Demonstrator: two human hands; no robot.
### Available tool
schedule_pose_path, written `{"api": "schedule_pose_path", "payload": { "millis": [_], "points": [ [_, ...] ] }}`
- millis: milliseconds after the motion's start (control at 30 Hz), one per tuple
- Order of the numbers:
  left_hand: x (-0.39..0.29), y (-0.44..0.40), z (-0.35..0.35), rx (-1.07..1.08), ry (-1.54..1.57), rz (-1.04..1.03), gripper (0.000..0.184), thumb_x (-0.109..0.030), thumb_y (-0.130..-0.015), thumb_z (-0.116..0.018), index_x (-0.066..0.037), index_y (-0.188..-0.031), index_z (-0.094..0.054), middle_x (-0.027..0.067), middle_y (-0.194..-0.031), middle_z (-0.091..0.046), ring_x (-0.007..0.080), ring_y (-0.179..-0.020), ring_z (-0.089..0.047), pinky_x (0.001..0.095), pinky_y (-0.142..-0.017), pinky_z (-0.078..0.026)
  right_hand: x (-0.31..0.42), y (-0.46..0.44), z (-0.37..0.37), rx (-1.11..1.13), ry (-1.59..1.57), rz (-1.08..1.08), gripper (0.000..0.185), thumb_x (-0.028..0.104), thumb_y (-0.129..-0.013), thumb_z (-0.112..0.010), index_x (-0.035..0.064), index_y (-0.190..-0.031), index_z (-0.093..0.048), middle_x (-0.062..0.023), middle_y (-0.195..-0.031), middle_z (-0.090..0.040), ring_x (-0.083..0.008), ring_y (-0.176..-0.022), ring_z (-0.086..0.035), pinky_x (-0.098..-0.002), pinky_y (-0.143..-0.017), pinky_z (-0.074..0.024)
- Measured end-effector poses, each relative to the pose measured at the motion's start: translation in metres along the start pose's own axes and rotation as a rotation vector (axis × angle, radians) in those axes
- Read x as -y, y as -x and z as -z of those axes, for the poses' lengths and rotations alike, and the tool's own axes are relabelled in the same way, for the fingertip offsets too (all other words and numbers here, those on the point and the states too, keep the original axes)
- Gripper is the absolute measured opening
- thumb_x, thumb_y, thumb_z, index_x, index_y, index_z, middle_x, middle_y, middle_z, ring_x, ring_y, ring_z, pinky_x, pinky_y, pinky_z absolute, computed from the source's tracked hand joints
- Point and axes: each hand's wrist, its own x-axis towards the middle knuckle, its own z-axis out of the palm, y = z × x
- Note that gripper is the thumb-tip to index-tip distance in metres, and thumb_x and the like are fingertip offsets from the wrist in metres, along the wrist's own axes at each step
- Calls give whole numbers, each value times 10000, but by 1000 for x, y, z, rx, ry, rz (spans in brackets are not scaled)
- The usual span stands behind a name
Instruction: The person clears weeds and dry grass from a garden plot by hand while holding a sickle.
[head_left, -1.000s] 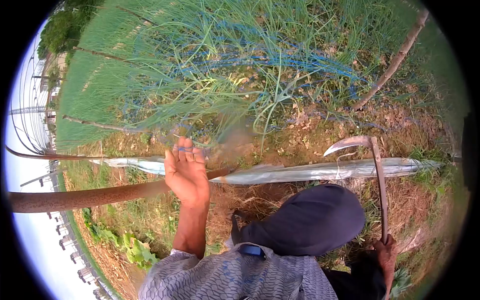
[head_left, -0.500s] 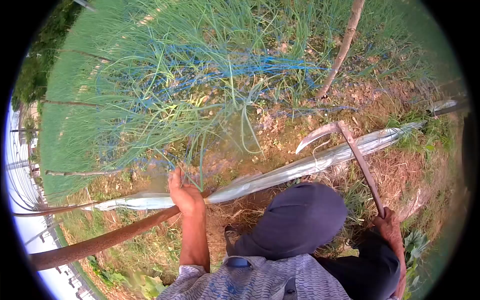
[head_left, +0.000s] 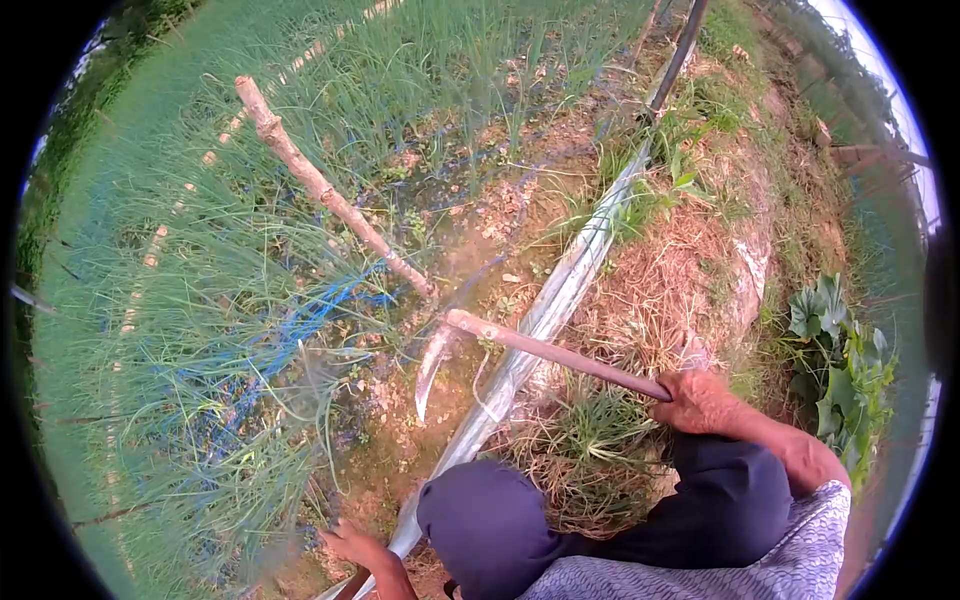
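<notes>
My right hand (head_left: 695, 400) is closed around the wooden handle of a sickle (head_left: 555, 352). The sickle's curved blade (head_left: 432, 372) points toward me over the bare soil, beside a wooden stake (head_left: 335, 203). At the lower left, my left hand (head_left: 355, 548) is beside the edge of the green onion plants (head_left: 250, 480), fingers stretched out and slightly blurred. I see nothing held in it. Blue twine (head_left: 315, 320) runs among the leaves near the stake.
A strip of clear plastic sheeting (head_left: 570, 290) runs along the bed's edge. Dry straw (head_left: 650, 300) and grass cover the ground right of it, with a broad-leaved plant (head_left: 835, 350) farther right. My knees (head_left: 485, 515) are close to the sheeting. A dark pole (head_left: 685, 45) stands at the top.
The view has swung to the right. The sickle stays in my right hand and now lies more sideways across the sheeting. My left hand appears lower in view, still beside the plants.
</notes>
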Motion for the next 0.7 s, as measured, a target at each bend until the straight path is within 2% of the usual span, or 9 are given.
{"api": "schedule_pose_path", "payload": {
  "millis": [33, 133, 200, 267, 300, 333, 400, 533, 700],
  "points": [
    [-7, 9, -11, -25, -276, -221, 625, -212, -957, -468, -3, -1480, -197, 183, -1429, -374, 299, -1292, -404, 463, -1035, -351, -6, 0, -2, -50, -62, 64, 320, 299, -818, -612, 7, -948, -602, -227, -770, -636, -387, -772, -641, -454, -752, -497],
    [-61, 62, -32, 354, -160, -213, 603, -153, -936, -473, 7, -1470, -243, 193, -1418, -388, 297, -1298, -405, 398, -1050, -353, -16, -6, 3, 11, -128, 57, 313, 301, -828, -609, 8, -939, -599, -222, -780, -638, -381, -787, -644, -454, -747, -497],
    [-54, 44, -48, 438, -246, -197, 570, -92, -909, -484, 28, -1434, -297, 193, -1349, -455, 278, -1223, -473, 378, -1017, -384, -21, -9, 6, 3, -134, 57, 317, 308, -832, -614, 8, -932, -592, -222, -777, -638, -376, -785, -643, -457, -742, -493],
    [-62, 43, -69, 703, -158, -97, 506, -59, -900, -482, 37, -1380, -356, 166, -1217, -557, 232, -1053, -579, 338, -915, -462, -29, -12, 7, 5, -211, 83, 329, 321, -837, -623, 7, -929, -590, -217, -779, -640, -373, -781, -642, -458, -738, -491],
    [-62, 37, -89, 721, -20, -109, 400, -72, -912, -513, 34, -1291, -439, 106, -1003, -626, 157, -848, -609, 271, -724, -506, -35, -14, 7, 1, -220, 74, 329, 321, -837, -623, 7, -929, -590, -217, -779, -640, -373, -781, -642, -458, -738, -491],
    [-64, 36, -93, 734, -25, -112, 400, -72, -912, -513, 34, -1291, -439, 106, -1003, -626, 157, -848, -609, 271, -724, -506, -40, -19, 5, 7, -233, 62, 344, 335, -836, -629, 6, -932, -593, -213, -777, -639, -359, -777, -642, -453, -735, -490],
    [-88, 40, -107, 934, -25, 211, 362, -88, -908, -578, 40, -1234, -485, 72, -897, -643, 126, -765, -599, 260, -695, -498, -52, -21, 11, 4, -252, 43, 359, 349, -836, -636, 6, -935, -596, -208, -776, -638, -346, -773, -643, -447, -733, -488],
    [-95, 42, -119, 988, -44, 249, 352, -99, -910, -571, 39, -1224, -490, 75, -896, -645, 131, -763, -599, 265, -700, -496, -95, -28, 3, -20, -463, 8, 368, 364, -833, -665, 13, -933, -616, -169, -749, -623, -272, -743, -625, -397, -707, -481],
    [-110, 67, -106, 947, -82, 276, 337, -117, -914, -559, 39, -1207, -497, 80, -894, -647, 140, -761, -601, 273, -708, -494, -155, -21, -31, -139, -1033, -158, 276, 297, -819, -712, 43, -827, -605, -13, -680, -547, -124, -648, -512, -322, -617, -437]
  ]
}}
